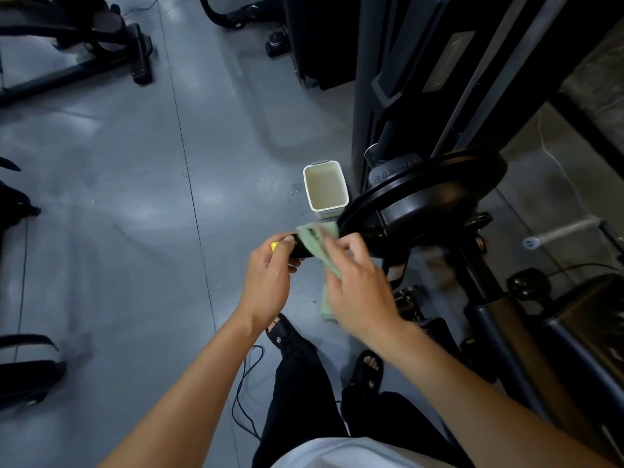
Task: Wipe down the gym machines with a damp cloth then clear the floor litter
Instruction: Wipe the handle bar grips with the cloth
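Observation:
A black bar end with a yellow tip sticks out from the black weight plate of a gym machine. My left hand grips that bar end near the yellow tip. My right hand holds a pale green cloth wrapped over the bar right beside the plate, and the cloth's loose end hangs down below the hand.
A white rectangular tub of cloudy water stands on the grey floor just beyond the bar, with water drops around it. Black machine frames stand at the upper left and at the right. A dark cable lies by my sandalled feet.

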